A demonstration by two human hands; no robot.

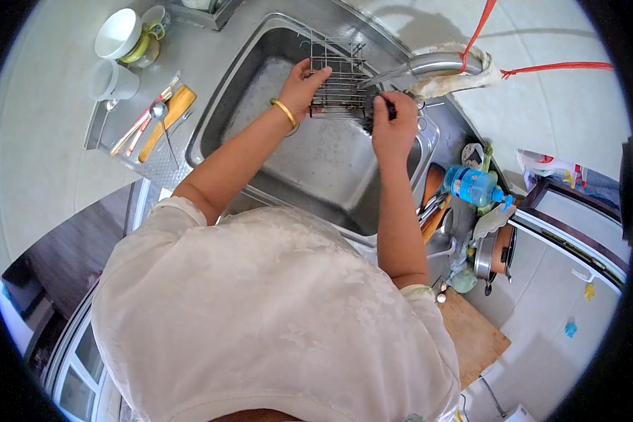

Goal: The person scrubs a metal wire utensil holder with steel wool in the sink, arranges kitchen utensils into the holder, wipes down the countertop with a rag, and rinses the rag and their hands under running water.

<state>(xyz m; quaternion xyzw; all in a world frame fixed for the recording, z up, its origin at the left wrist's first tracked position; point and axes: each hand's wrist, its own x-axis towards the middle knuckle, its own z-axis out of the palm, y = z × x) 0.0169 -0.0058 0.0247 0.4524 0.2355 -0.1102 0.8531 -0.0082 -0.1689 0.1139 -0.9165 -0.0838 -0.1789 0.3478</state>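
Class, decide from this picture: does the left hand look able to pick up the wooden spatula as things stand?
Probably not: the left hand holds the wire rack, and a metal spoon lies across the wooden spatula.

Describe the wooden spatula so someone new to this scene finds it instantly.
Find the metal sink, then the counter left of it. In the utensil cluster there, the wooden spatula is the flat, orange-brown piece crossed by a metal spoon, far broader than the thin sticks beside it.
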